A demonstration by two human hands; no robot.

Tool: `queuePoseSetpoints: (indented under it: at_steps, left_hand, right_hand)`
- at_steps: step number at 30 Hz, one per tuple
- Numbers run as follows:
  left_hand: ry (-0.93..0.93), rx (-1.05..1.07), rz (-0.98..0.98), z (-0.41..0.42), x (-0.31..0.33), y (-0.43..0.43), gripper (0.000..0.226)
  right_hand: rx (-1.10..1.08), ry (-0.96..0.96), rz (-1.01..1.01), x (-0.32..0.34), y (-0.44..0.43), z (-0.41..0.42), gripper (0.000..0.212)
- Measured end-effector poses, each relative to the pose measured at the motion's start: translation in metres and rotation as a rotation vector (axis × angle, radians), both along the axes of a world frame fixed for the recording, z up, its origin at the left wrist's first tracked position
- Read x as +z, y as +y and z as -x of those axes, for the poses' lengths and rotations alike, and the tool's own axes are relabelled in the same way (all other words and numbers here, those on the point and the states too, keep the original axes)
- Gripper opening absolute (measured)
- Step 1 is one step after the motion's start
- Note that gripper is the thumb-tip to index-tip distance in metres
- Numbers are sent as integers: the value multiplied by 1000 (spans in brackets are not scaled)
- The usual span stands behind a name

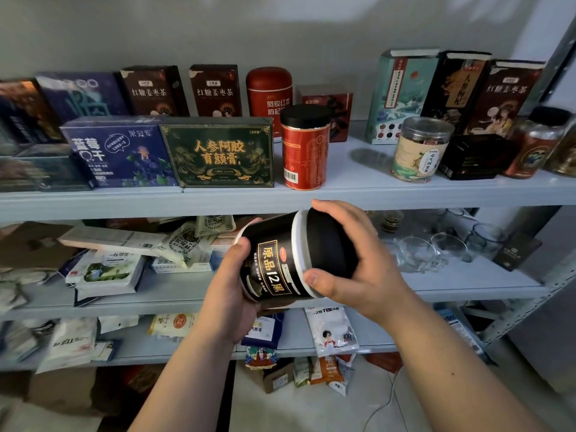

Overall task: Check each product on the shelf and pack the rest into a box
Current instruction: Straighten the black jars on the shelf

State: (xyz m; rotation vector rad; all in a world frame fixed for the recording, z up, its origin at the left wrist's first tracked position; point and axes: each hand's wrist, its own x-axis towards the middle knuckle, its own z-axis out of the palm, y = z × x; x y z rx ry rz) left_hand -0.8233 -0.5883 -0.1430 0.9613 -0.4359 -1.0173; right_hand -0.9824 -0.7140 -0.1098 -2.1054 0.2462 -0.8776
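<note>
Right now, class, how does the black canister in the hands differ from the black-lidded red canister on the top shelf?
The black canister lies tilted, gripped by the left hand and right hand; the red canister stands upright on the top shelf. The black canister's label is black with gold; the red canister's is red. Both are cylinders with black lids.

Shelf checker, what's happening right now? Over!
Left grip holds black can at its base. Right grip round the lid end. Can tilted, in front of the shelves. Nothing blocking it.
</note>
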Motion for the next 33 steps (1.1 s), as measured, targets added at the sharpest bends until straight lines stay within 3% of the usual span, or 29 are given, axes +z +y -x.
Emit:
queuePoseSetpoints:
  at_steps: [24,33]
  left_hand:
    - [-112,-15,-153,-3,21,6,68]
    - [-145,47,-145,2,16,5,66]
  right_hand:
    - [65,1,118,5,-3,-11,64]
    - [19,92,23,7,0,-10,56]
